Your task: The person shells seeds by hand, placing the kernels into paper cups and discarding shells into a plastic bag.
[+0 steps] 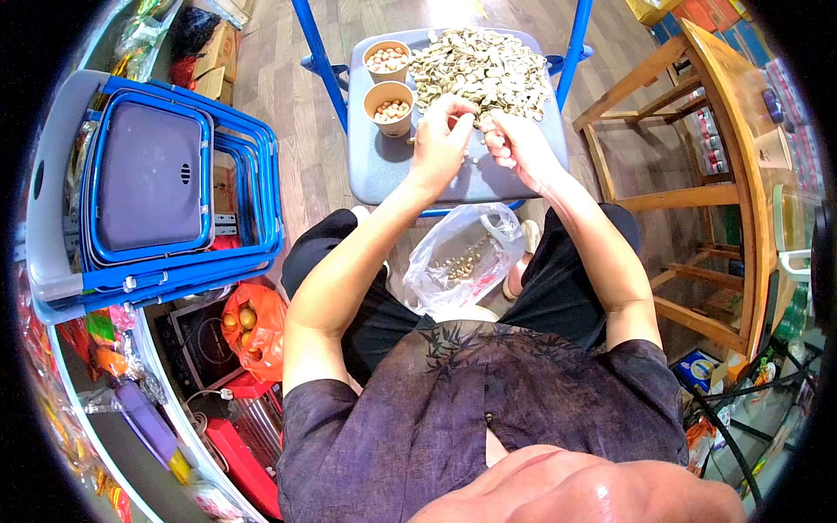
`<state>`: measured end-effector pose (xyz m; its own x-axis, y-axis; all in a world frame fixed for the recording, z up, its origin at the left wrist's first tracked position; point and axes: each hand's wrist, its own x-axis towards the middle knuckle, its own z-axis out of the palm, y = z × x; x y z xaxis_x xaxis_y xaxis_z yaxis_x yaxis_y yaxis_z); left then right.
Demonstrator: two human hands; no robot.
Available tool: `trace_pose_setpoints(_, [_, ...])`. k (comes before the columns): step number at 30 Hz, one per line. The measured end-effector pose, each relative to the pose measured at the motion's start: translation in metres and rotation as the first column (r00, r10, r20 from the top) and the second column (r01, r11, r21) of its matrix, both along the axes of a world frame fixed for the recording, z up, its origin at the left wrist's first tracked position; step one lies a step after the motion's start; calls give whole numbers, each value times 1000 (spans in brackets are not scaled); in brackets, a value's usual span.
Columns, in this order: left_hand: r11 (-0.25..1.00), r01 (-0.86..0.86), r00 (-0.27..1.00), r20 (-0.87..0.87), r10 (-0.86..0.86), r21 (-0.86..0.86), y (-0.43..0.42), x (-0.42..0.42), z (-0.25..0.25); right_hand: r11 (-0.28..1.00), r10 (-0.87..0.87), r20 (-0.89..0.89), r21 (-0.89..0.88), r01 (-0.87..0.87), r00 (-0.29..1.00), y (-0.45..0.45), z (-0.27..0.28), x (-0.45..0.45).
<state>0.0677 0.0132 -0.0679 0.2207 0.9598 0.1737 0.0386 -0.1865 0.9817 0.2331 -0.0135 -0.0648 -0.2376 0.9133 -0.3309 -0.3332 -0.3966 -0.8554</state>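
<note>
My left hand [443, 139] and my right hand [519, 150] meet over the grey stool seat [375, 174], fingers pinched and nearly touching. Whatever sits between the fingertips is too small and covered to make out. Just beyond my hands spreads a pile of pale greenish, flat pods or shells [479, 70]. Beside my left hand stands a paper cup [391, 128] with round tan kernels in it. A second paper cup [387, 74], also holding kernels, stands farther back. A few tiny bits lie on the seat near my hands.
Between my legs an open clear plastic bag [427, 270] holds small pale pieces. Folded blue-framed stools [153, 174] stack at left, above an orange bag [253, 322] of round produce. A wooden frame [689, 196] stands at right. Blue legs [571, 61] flank the seat.
</note>
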Motion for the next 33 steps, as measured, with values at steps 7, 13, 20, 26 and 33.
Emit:
trace_pose_setpoints(7, [963,33,978,-205,23,266,-8,3,6,998,32,-126,-52,-39,992,-4,10,-3])
trace_pose_setpoints(13, [992,61,996,-72,-54,113,-1,2,-5,997,65,-106,-39,-70,992,-2,4,-2])
trace_pose_setpoints(20, [986,98,986,-144,-79,135,3,2,-21,998,48,-8,31,-47,999,-3,-2,-5])
trace_pose_setpoints(26, [987,45,988,-151,-22,155,-3,2,-9,1000,3,-7,7,-3,1000,-2,1,-9])
trace_pose_setpoints(33, [888,259,872,487,-46,-379,5,-5,-17,986,6,60,164,-16,998,6,-3,-13])
